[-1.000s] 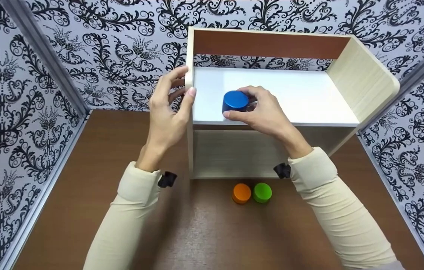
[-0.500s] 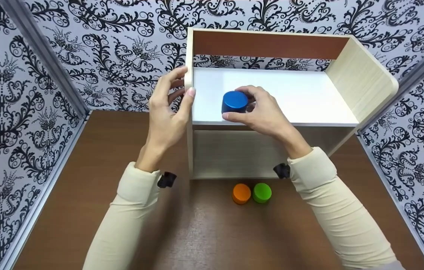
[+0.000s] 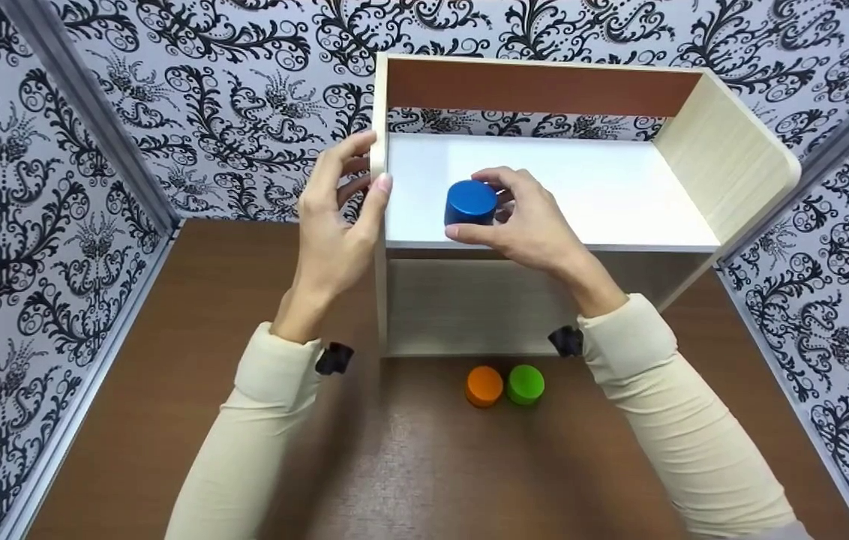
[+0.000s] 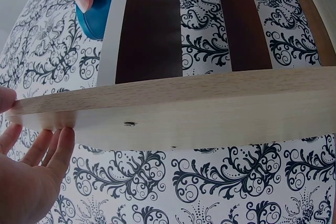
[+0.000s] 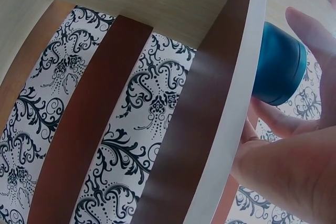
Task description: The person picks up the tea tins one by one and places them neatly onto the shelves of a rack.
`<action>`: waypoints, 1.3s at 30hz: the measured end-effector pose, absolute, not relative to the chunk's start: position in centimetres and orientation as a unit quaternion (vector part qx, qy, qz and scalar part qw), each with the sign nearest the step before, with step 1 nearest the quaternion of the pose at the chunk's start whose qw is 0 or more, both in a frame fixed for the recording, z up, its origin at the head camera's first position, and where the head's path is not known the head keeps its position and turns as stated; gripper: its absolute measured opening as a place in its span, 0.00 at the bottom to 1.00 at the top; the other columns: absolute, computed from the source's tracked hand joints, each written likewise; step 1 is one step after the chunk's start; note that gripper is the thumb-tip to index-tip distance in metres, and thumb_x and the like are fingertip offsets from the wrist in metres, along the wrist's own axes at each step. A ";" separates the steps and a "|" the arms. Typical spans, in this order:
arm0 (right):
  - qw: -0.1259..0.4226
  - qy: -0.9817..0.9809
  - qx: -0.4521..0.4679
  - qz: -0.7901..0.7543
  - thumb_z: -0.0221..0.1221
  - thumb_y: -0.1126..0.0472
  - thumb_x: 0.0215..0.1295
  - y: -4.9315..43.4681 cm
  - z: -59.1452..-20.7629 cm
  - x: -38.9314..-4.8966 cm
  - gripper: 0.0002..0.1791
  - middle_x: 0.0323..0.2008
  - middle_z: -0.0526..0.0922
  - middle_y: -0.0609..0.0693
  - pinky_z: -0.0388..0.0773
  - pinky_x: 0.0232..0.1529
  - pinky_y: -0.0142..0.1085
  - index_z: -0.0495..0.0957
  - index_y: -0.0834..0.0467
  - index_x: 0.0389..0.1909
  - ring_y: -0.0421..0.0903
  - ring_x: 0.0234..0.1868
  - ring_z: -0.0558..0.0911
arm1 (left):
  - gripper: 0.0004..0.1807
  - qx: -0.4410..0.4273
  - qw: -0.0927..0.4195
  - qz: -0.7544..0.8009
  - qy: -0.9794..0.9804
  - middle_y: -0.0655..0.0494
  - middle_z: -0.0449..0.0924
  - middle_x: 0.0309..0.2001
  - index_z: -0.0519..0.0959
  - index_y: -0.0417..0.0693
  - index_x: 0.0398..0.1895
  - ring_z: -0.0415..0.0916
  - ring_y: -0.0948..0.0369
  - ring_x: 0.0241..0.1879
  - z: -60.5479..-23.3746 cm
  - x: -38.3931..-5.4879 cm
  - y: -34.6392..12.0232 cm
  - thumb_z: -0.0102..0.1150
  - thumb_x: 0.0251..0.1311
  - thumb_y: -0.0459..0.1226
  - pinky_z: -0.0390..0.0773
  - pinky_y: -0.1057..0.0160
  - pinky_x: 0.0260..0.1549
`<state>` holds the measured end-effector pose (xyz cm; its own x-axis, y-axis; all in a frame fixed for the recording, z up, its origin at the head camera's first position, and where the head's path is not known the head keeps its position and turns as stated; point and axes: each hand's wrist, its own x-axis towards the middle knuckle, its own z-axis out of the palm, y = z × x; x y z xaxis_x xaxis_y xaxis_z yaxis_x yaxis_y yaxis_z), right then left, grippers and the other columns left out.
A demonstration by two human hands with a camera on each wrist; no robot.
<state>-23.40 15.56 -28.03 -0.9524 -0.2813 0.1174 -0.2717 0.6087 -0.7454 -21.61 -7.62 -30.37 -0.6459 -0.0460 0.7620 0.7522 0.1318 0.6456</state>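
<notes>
A blue round lidded canister (image 3: 472, 199) is on the white shelf board (image 3: 582, 180), near its front edge. My right hand (image 3: 533, 225) grips it from the right, thumb across the front and fingers behind. In the right wrist view the canister (image 5: 281, 66) shows past the board's edge, a thin seam near its top. My left hand (image 3: 334, 217) holds the left side panel (image 3: 380, 112) of the wooden shelf unit. In the left wrist view its fingers (image 4: 58, 150) press the panel's outer face, with the thumb at the front edge.
An orange round canister (image 3: 484, 386) and a green one (image 3: 526, 385) stand side by side on the brown floor (image 3: 409, 472), in front of the unit's lower compartment (image 3: 477, 307). Patterned wall panels (image 3: 244, 112) surround the unit at the back and sides.
</notes>
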 end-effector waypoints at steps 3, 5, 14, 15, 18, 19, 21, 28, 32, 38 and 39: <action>0.003 0.900 -0.149 -0.409 0.74 0.45 0.55 15.6 -28.0 -23.4 0.45 0.59 0.72 0.58 0.78 0.60 0.48 0.68 0.58 0.70 0.54 0.57 0.74 | 0.22 -0.262 0.330 -0.605 -0.675 0.45 0.74 0.58 0.72 0.34 0.65 0.75 0.55 0.55 -30.4 -21.6 -7.6 0.57 0.68 0.28 0.82 0.57 0.58; 0.002 0.901 -0.146 -0.409 0.74 0.44 0.55 15.6 -28.1 -23.4 0.45 0.60 0.72 0.57 0.77 0.61 0.48 0.69 0.58 0.70 0.54 0.58 0.74 | 0.22 -0.262 0.330 -0.606 -0.675 0.45 0.74 0.58 0.72 0.34 0.64 0.75 0.55 0.55 -30.4 -21.6 -7.6 0.57 0.68 0.28 0.82 0.58 0.58; -0.012 0.893 -0.150 -0.423 0.75 0.46 0.53 16.0 -28.3 -23.3 0.45 0.61 0.72 0.58 0.71 0.68 0.54 0.70 0.59 0.69 0.58 0.61 0.73 | 0.22 -0.264 0.331 -0.606 -0.673 0.44 0.74 0.57 0.71 0.32 0.64 0.75 0.55 0.56 -30.4 -21.7 -7.6 0.57 0.68 0.28 0.82 0.58 0.57; -0.013 0.893 -0.150 -0.424 0.75 0.46 0.53 16.0 -28.3 -23.3 0.45 0.61 0.72 0.58 0.70 0.68 0.54 0.70 0.59 0.69 0.58 0.62 0.73 | 0.22 -0.264 0.331 -0.606 -0.674 0.44 0.74 0.57 0.71 0.32 0.64 0.75 0.55 0.56 -30.4 -21.7 -7.6 0.57 0.68 0.28 0.82 0.58 0.58; -0.017 0.894 -0.153 -0.422 0.75 0.45 0.53 16.1 -28.3 -23.3 0.45 0.61 0.72 0.58 0.70 0.68 0.53 0.70 0.59 0.69 0.57 0.62 0.72 | 0.22 -0.264 0.330 -0.605 -0.674 0.44 0.74 0.57 0.71 0.32 0.64 0.75 0.55 0.56 -30.4 -21.7 -7.6 0.57 0.68 0.28 0.82 0.58 0.58; -0.019 0.893 -0.154 -0.422 0.75 0.45 0.53 16.1 -28.4 -23.3 0.45 0.61 0.72 0.58 0.70 0.68 0.52 0.70 0.59 0.69 0.57 0.62 0.72 | 0.22 -0.264 0.331 -0.605 -0.675 0.44 0.74 0.57 0.71 0.33 0.64 0.75 0.55 0.56 -30.4 -21.7 -7.6 0.57 0.68 0.28 0.82 0.58 0.58; -0.022 0.893 -0.158 -0.421 0.76 0.45 0.53 16.2 -28.4 -23.2 0.45 0.61 0.72 0.58 0.70 0.68 0.51 0.70 0.59 0.69 0.55 0.62 0.71 | 0.22 -0.264 0.331 -0.604 -0.675 0.44 0.74 0.57 0.71 0.33 0.64 0.75 0.55 0.55 -30.4 -21.7 -7.6 0.57 0.68 0.28 0.82 0.58 0.58; -0.038 0.888 -0.172 -0.424 0.76 0.47 0.53 16.4 -28.4 -22.9 0.44 0.62 0.73 0.57 0.69 0.69 0.47 0.71 0.60 0.68 0.53 0.63 0.70 | 0.22 -0.264 0.332 -0.603 -0.675 0.44 0.74 0.57 0.71 0.33 0.64 0.75 0.53 0.55 -30.4 -21.6 -7.6 0.56 0.68 0.28 0.81 0.57 0.58; -0.050 0.886 -0.172 -0.427 0.77 0.47 0.52 16.6 -28.3 -22.6 0.45 0.64 0.72 0.57 0.68 0.69 0.47 0.71 0.60 0.69 0.53 0.64 0.69 | 0.22 -0.263 0.333 -0.601 -0.678 0.44 0.74 0.58 0.71 0.33 0.64 0.75 0.54 0.55 -30.4 -21.6 -7.6 0.56 0.68 0.28 0.81 0.58 0.58; -0.069 0.882 -0.173 -0.433 0.77 0.48 0.52 17.2 -28.1 -22.0 0.45 0.65 0.72 0.58 0.66 0.70 0.48 0.70 0.59 0.69 0.54 0.66 0.67 | 0.22 -0.261 0.335 -0.600 -0.678 0.44 0.74 0.57 0.71 0.32 0.64 0.75 0.55 0.55 -30.4 -21.6 -7.6 0.56 0.68 0.27 0.82 0.58 0.58; -0.071 0.881 -0.174 -0.434 0.77 0.47 0.52 17.3 -28.1 -21.9 0.45 0.65 0.72 0.58 0.65 0.71 0.49 0.70 0.59 0.69 0.54 0.67 0.67 | 0.22 -0.260 0.335 -0.600 -0.678 0.44 0.74 0.57 0.71 0.32 0.64 0.75 0.55 0.55 -30.4 -21.6 -7.6 0.56 0.68 0.27 0.82 0.58 0.58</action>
<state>-21.85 17.34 -28.06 -0.9298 -0.2447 0.2750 -0.3672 0.5627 -0.7406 -21.64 -7.58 -30.40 -0.6402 -0.0486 0.7666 0.7551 0.1438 0.6397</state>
